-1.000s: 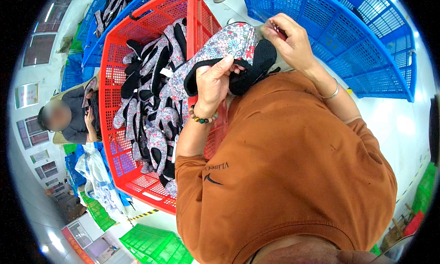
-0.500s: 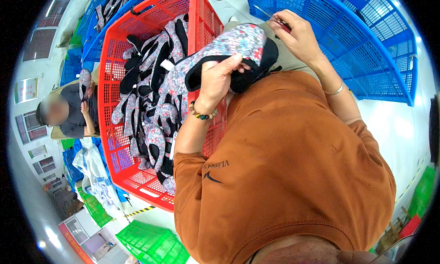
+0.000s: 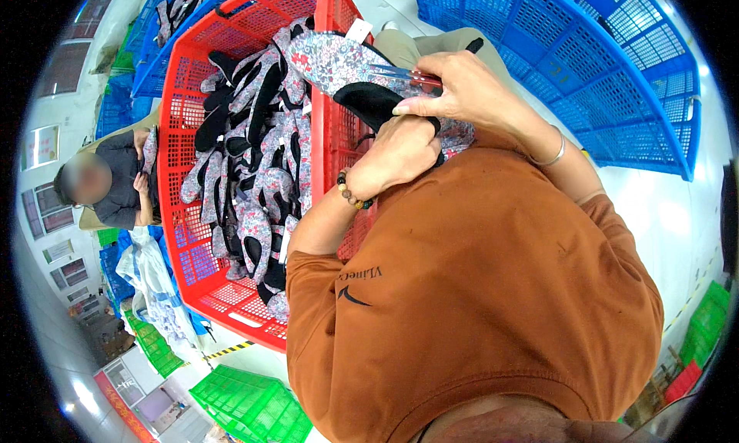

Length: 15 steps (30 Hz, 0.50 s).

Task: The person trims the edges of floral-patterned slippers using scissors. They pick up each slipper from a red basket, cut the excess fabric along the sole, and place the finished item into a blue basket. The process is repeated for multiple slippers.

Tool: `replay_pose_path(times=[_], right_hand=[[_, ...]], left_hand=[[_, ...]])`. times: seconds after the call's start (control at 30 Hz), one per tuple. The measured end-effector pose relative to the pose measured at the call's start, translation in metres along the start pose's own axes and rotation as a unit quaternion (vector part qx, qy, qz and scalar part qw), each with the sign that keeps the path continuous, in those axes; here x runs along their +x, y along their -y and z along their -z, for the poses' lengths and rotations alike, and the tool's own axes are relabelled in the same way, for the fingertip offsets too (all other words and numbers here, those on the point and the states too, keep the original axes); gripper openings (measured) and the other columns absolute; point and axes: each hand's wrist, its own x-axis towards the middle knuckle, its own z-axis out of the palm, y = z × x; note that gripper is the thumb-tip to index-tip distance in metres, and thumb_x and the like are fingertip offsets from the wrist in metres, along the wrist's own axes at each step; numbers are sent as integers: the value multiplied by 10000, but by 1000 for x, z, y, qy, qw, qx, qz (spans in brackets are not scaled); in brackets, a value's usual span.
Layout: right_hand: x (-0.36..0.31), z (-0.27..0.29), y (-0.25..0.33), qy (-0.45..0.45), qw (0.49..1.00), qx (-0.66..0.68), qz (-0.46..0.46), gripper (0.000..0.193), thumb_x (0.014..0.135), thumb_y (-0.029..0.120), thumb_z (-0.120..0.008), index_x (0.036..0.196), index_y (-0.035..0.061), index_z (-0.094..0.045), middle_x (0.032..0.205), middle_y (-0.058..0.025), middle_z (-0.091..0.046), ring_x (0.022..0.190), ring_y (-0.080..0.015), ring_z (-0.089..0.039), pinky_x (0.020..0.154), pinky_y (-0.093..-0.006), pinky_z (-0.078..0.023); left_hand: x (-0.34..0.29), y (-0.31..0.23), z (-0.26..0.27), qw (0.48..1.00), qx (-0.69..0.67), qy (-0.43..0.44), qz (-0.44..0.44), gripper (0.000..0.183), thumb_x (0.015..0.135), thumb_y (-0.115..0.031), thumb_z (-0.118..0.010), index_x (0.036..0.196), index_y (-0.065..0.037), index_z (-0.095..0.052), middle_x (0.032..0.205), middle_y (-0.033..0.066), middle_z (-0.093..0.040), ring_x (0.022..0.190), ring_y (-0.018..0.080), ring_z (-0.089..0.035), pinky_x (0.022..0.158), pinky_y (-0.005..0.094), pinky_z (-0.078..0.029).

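Observation:
My left hand (image 3: 399, 157) is closed on the opening of a floral fabric slipper (image 3: 323, 60) with black lining. The slipper is tilted over the edge of the red crate, toe toward the far left, and a white tag (image 3: 359, 32) stands out from it. Between the fingers of my right hand (image 3: 471, 89) is a pair of slim scissors (image 3: 426, 79) with dark red handles. Their thin metal blades lie across the slipper's upper, beside the tag. My right thumb touches close to my left knuckles. Part of the slipper is hidden under both hands.
A large red crate (image 3: 181, 235) at my left holds many similar slippers (image 3: 262, 189). Blue crates (image 3: 554, 58) stand at the far right, a green crate (image 3: 246, 404) at the near left. Beyond the red crate sits another person (image 3: 119, 173) handling a slipper.
The slipper has turned over and shifted left, now showing its tag. My right hand has come down and left, bringing the scissors from the air onto the slipper.

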Motion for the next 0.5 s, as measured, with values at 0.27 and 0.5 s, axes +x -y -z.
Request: replay_pose_path(times=[0.27, 0.5], right_hand=[[0, -14, -36, -128, 990, -27, -45, 194, 742, 171, -567, 831, 2, -602, 698, -181, -587, 639, -350, -579, 580, -379, -463], [-10, -2, -44, -249, 960, 30, -124, 180, 788, 160, -581, 848, -9, -600, 667, -159, -577, 548, -244, -562, 525, -308, -436]], left_hand=[[-6, -16, 7, 993, -1, -117, -15, 208, 809, -230, -564, 774, -30, -521, 726, 167, -567, 659, 345, -561, 580, 412, -433], [8, 12, 21, 968, -91, -198, 126, 430, 680, -405, -707, 685, -26, -502, 587, 93, -522, 547, 237, -545, 523, 357, -431]])
